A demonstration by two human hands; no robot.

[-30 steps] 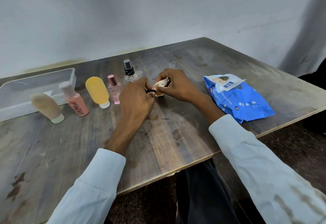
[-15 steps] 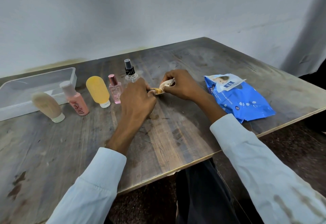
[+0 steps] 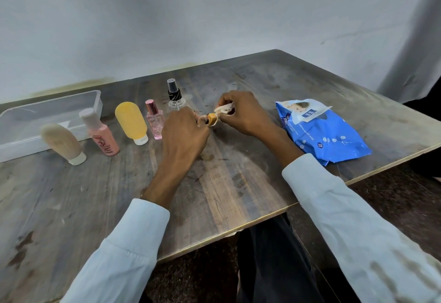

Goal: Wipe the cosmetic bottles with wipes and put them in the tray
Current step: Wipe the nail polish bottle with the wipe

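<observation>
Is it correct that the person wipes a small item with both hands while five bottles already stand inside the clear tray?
Not quite. The head view shows the five bottles standing on the table, beside the clear tray, not inside it. The left hand and right hand do wipe a small item.

Over a worn wooden table, the left hand grips a small amber bottle while the right hand pinches a white wipe against its end. To the left stand a spray bottle, a pink perfume bottle, a yellow tube, a pink bottle and a beige tube, in front of a clear tray. A blue wipes pack lies to the right of the hands.
</observation>
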